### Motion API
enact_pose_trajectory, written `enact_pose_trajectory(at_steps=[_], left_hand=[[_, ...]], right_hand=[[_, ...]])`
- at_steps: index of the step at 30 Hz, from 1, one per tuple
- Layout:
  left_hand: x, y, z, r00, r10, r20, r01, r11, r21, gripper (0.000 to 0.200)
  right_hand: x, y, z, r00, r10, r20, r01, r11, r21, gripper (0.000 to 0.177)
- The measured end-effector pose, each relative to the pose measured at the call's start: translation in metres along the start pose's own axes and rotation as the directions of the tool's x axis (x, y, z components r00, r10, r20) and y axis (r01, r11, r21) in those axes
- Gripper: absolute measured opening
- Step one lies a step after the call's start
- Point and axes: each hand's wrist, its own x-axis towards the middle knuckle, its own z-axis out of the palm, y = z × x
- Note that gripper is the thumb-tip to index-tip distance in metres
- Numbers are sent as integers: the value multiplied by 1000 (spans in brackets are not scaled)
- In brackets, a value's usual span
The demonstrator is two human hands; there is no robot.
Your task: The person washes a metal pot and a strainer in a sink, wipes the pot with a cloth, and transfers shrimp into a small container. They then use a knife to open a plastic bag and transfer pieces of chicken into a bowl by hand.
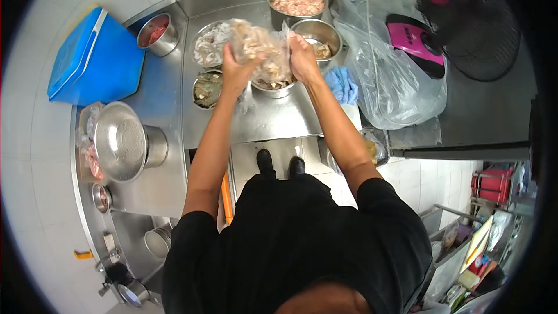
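Note:
Both hands hold a clear plastic bag [256, 43] of pale beige chunks, whose kind is blurred. My left hand [239, 72] supports it from the left and below, while my right hand [303, 58] grips its bunched plastic on the right. Partly hidden under the bag is a metal bowl [278, 92] with brownish pieces in it. On the left are a bowl of pale greyish seafood-like pieces [210, 46] and a bowl of dark greenish shellfish-like pieces [208, 89]. A metal pot [318, 28] with a few beige pieces stands just beyond my right hand.
A large pot of pinkish chopped meat [297, 1] stands at the back. To the right are a blue cloth [342, 86], a large clear plastic sheet [383, 104] and a fan [479, 29]. A blue cooler [99, 55] and a colander [119, 141] occupy the left side.

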Motion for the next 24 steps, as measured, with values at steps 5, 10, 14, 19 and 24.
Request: enact_pose_trajectory(at_steps=[5,10,14,19,24], left_hand=[[1,5,1,999,31,-41,-29,998,54,83],[3,-4,-5,991,130,19,-131,988,85,88],[2,7,-2,980,197,12,-197,976,92,79],[7,4,-2,996,74,-48,-77,996,-53,81],[9,-8,-2,985,171,4,-171,983,71,84]], right_hand=[[6,-4,2,992,-18,126,36,989,-147,30],[6,-7,9,997,-76,30,77,996,-39,27],[0,-26,14,1000,23,19,-24,996,81,28],[4,-3,-13,990,-2,144,44,956,-290,47],[-2,-12,-1,919,114,377,111,844,-525,105]])
